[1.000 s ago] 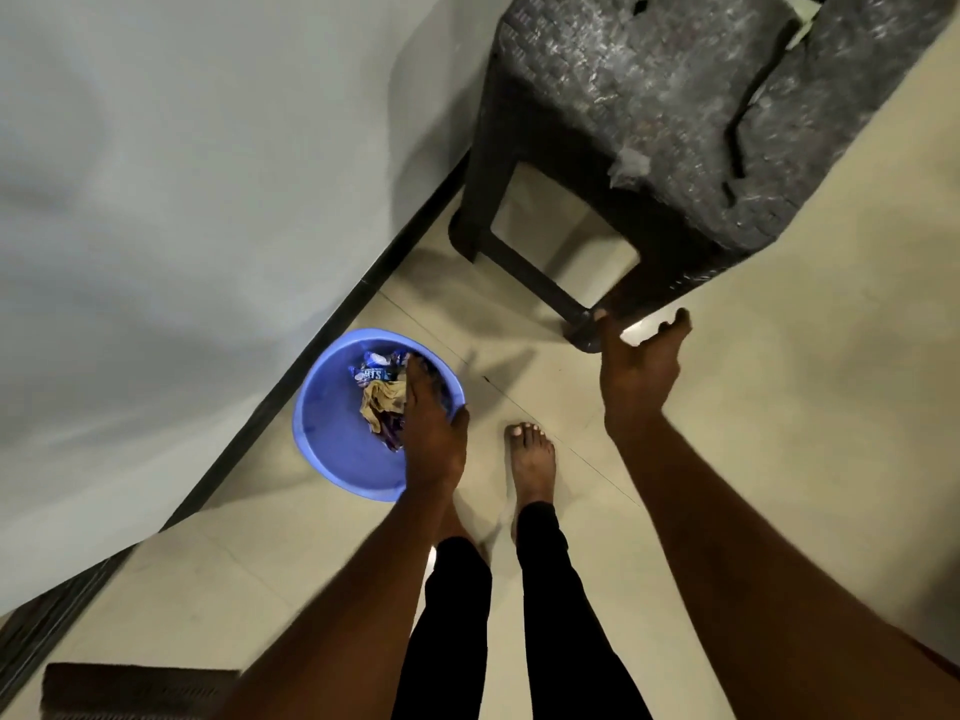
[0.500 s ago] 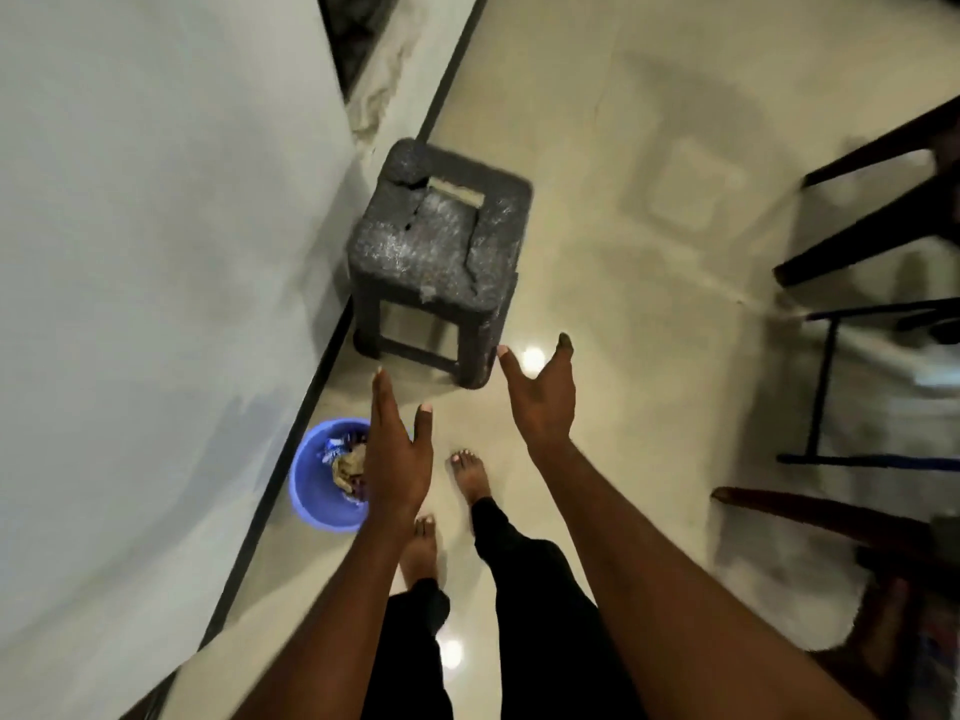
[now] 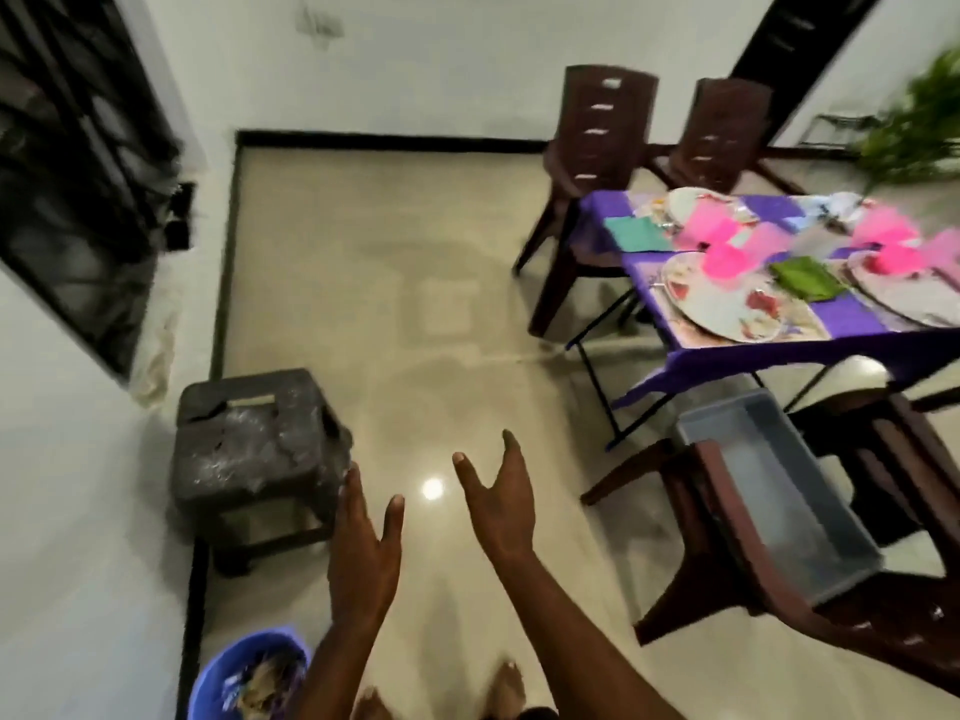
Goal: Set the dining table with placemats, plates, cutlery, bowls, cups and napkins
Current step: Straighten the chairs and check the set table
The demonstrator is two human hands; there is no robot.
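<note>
The dining table stands at the far right under a purple cloth. On it lie patterned plates, pink cups, a green napkin and a teal napkin. My left hand and my right hand hover over the floor in the middle, both empty with fingers spread, well away from the table.
A dark worn stool stands left by the wall. A blue basin with scraps sits at the bottom left. A grey tub rests on a brown chair at right. Two more brown chairs stand behind the table.
My left hand has left the blue basin and both hands have risen, empty. The view has lifted from the floor, bringing the laid table and chairs into sight.
</note>
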